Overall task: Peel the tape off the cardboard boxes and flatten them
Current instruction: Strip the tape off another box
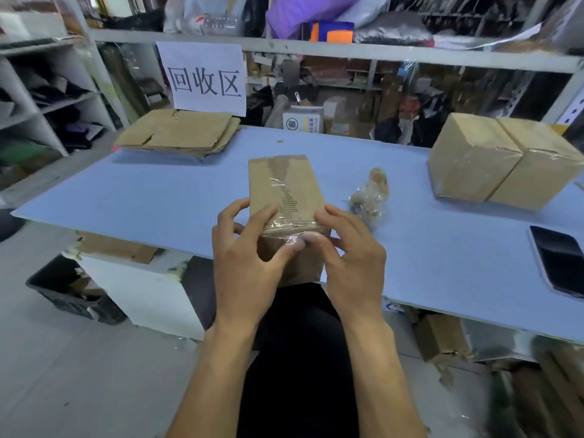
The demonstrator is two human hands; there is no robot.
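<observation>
Three characters on sign [205, 80]: 回收区.

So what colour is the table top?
Pale blue table top, seen best, and only, in the head view.

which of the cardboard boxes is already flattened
The stack of flat boxes at the table's far left, under the paper sign. The two boxes at the right are still full-shaped.
</observation>
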